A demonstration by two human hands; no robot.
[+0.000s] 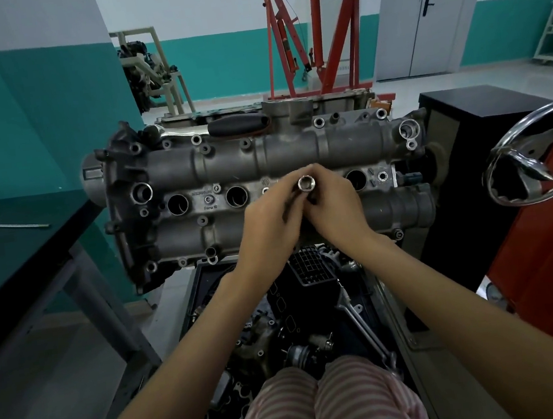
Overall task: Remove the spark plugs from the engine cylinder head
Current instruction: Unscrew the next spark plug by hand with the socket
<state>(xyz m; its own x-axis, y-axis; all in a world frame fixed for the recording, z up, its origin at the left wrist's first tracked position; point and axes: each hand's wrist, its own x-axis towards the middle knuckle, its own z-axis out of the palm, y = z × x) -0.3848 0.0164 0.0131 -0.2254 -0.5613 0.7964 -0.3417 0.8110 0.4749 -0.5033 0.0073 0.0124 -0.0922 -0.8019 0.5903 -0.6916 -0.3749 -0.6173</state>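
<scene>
A grey engine cylinder head (214, 161) lies across the middle of the view, with round spark plug wells along its centre. Two open wells (178, 204) (236, 196) show at the left and another (356, 179) at the right. Over the third well, both hands grip a silver spark plug socket (306, 182), its open end facing up. My left hand (269, 217) wraps it from the left. My right hand (333, 206) pinches it from the right. The well under the hands is hidden. No spark plug is visible.
A dark workbench (15, 259) with a thin metal rod (4, 225) stands at the left. A tray of engine parts and wrenches (314, 308) sits below the head. A chrome handwheel (534, 152) on a red stand juts in at the right. A red engine hoist (317, 32) stands behind.
</scene>
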